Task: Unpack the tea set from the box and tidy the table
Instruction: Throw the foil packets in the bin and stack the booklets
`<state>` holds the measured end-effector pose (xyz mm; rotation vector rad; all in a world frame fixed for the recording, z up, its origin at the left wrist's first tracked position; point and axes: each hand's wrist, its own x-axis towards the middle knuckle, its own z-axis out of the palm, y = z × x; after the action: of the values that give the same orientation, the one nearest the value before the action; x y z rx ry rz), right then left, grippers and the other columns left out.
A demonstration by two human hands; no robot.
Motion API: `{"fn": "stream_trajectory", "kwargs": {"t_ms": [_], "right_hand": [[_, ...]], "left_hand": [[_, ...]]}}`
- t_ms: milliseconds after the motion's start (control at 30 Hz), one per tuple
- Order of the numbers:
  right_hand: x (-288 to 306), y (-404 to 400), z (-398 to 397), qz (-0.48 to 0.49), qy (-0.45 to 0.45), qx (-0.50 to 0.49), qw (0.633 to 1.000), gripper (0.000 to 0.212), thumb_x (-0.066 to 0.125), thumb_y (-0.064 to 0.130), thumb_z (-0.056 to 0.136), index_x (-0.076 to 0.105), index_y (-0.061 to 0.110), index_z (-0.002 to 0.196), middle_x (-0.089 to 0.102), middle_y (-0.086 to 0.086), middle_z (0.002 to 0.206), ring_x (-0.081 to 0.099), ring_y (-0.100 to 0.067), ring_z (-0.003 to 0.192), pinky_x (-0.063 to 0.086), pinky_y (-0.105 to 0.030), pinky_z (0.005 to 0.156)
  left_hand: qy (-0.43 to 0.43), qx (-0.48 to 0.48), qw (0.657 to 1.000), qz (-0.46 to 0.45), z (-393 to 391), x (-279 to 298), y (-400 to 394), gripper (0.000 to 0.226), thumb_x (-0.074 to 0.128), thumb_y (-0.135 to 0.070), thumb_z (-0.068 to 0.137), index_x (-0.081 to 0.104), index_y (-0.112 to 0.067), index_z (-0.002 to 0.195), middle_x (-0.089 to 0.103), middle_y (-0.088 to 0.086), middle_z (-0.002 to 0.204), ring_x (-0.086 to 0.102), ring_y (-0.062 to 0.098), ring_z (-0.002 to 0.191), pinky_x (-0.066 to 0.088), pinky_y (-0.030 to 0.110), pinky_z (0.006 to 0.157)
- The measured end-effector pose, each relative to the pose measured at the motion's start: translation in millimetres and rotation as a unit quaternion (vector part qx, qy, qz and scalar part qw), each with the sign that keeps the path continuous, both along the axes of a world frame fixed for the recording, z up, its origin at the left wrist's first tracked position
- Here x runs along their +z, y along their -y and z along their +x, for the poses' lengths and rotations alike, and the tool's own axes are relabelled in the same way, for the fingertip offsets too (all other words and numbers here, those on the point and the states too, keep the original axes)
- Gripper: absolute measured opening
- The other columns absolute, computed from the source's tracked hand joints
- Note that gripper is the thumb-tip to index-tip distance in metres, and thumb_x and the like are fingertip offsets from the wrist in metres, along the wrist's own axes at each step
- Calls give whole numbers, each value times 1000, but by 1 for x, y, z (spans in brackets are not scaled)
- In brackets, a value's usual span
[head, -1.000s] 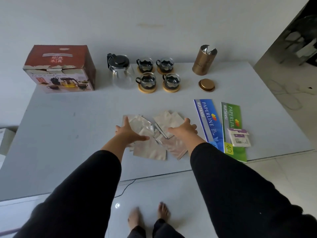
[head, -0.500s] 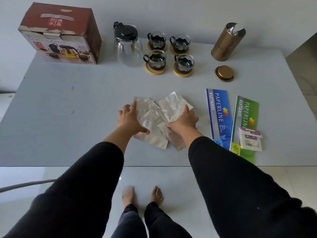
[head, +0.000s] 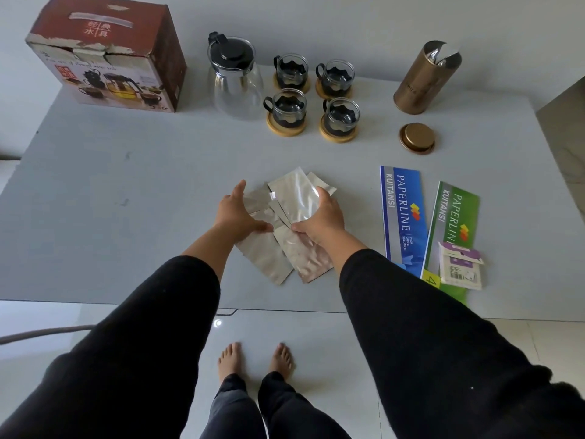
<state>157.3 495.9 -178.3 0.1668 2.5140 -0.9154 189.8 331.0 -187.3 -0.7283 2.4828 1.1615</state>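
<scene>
Both the left hand [head: 235, 213] and right hand [head: 319, 217] have fingers clamped on light, slippery foil packets [head: 285, 223], best squeezed together by their edges.

A red-brown cardboard tea set box [head: 107, 55], its top edge torn, stands at the upper left of the frame on the pale surface [head: 126, 198]. Right of it, at upper centre, stands a clear glass teapot [head: 235, 80] with a black lid. Just beside the teapot, four glass cups [head: 316, 96] in black holders sit upright on round wooden coasters, two by two. At centre, several silver foil packets [head: 291, 223] lie overlapping in a loose pile.
</scene>
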Motion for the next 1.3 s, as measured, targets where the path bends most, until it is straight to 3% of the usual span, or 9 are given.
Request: {"fn": "stream_trajectory", "kwargs": {"t_ms": [100,200,300,367,533,700,933,1167,1300], "right_hand": [[1,1,0,-29,0,-3,1000,100,82,20,73,19,23,151,36,-3,149,39,-24,135,37,-30,105],[1,-2,-1,-39,6,-11,999,100,81,21,74,18,22,152,37,-2,150,39,-23,136,38,-32,107],[-1,-3,0,-41,2,-14,999,100,82,23,74,19,22,151,38,-1,149,39,-25,134,38,-35,109],[-1,-2,1,-35,-11,-6,999,98,81,26,74,20,22,151,39,-1,149,38,-27,133,35,-38,111],[-2,-3,2,-63,-39,-8,997,94,84,26,71,28,21,147,44,-5,144,41,-25,132,35,-35,111],[0,-13,5,-127,3,-47,991,92,84,20,72,30,26,145,44,3,144,47,-21,128,37,-20,88],[12,-21,5,-151,-16,-65,986,82,82,15,73,35,24,140,49,0,137,51,-21,121,40,-23,87],[45,-27,8,-160,-62,-80,982,81,81,13,73,35,24,139,51,-4,134,50,-26,122,46,-38,102],[73,-35,15,-154,-89,-98,979,80,81,17,74,34,25,139,50,-3,133,50,-26,122,45,-41,102]], "left_hand": [[2,42,998,55,0,-1,-4,101,90,-24,59,36,-27,143,51,2,134,50,24,124,47,36,98],[2,41,996,85,-1,-1,-3,71,87,-25,64,53,-22,126,58,-3,107,58,20,99,48,31,80],[26,50,988,143,-2,-4,-2,50,83,-23,71,61,-16,116,65,1,100,63,23,92,53,35,81],[39,70,978,192,-3,-7,-2,49,81,-19,73,63,-15,119,67,5,106,65,25,96,54,37,87],[33,110,958,264,-6,-14,-1,46,77,-9,78,62,-9,121,66,6,97,64,23,88,51,32,82],[25,104,957,269,-3,-19,-6,48,75,-10,80,59,-11,125,64,6,100,62,23,93,49,36,98],[3,120,954,273,-2,-8,-16,48,74,-10,81,58,-12,126,64,5,104,63,26,100,50,37,96],[-9,87,957,277,-7,35,-24,41,73,-13,83,59,-14,122,63,0,89,62,23,87,51,37,87],[-16,51,964,260,-8,67,-32,45,74,-16,82,57,-14,124,63,6,104,60,27,95,51,42,92]]}}
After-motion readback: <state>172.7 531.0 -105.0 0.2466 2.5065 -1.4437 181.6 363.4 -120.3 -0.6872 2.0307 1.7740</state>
